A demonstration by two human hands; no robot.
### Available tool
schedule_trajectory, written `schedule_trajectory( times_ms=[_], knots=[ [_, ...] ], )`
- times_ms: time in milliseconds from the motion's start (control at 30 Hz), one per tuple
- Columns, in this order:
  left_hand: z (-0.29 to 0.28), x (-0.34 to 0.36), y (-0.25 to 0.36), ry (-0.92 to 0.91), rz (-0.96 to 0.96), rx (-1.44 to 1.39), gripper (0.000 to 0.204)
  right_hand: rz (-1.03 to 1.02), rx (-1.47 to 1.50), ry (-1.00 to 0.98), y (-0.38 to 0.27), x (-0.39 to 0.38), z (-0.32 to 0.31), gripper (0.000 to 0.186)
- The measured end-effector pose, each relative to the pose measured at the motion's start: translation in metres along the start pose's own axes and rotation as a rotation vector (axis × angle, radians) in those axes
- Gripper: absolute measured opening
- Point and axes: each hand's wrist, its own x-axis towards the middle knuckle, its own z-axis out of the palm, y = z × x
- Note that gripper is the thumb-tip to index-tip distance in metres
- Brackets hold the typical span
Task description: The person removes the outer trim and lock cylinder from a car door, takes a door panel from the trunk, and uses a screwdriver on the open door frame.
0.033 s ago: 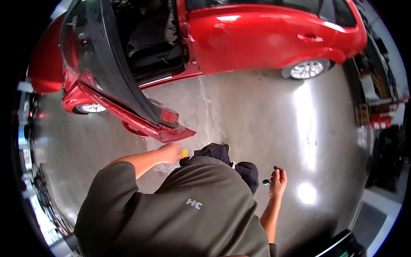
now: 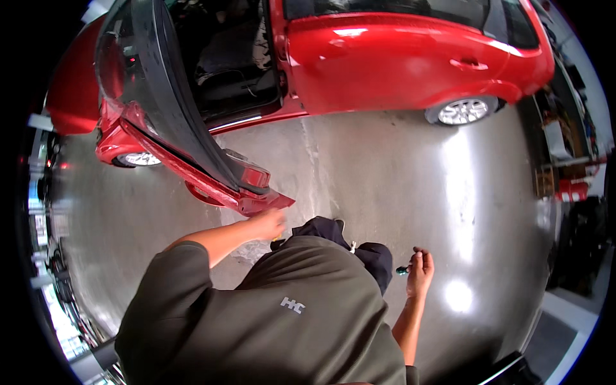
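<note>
My left hand (image 2: 268, 224) is curled and blurred beside the lower corner of a red car door (image 2: 247, 200); I cannot tell whether it touches the door. A sliver of a yellow piece (image 2: 276, 239) shows just below the fingers, and the hand hides whatever it may hold. Out to the right, my right hand (image 2: 420, 272) has its fingers bent around a small dark green, shiny object (image 2: 402, 271), whose kind is too small to make out. The door stands swung out from the red car (image 2: 378, 64), and a dark seat shows inside.
The car's rear wheel (image 2: 463, 111) is at the upper right. Shelving with boxes and a red container (image 2: 571, 190) lines the right side. My own dark trousers and a shoe (image 2: 339, 226) show below me on the glossy grey floor (image 2: 378, 173).
My left hand has moved a little right and up toward the door's corner, and the yellow piece is now mostly covered. The right hand keeps its hold, with the view shifted slightly.
</note>
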Motion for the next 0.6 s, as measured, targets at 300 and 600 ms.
schedule_trajectory(
  times_ms=[300,600],
  knots=[
    [-0.085,0.101,0.189,0.432,0.104,-0.407,0.030,-0.131,0.040,-0.730,-0.185,0.202,0.070,0.017],
    [0.020,0.074,0.223,0.572,-0.477,-0.571,0.025,-0.430,-0.502,-1.108,-0.236,0.332,0.122,0.012]
  ],
)
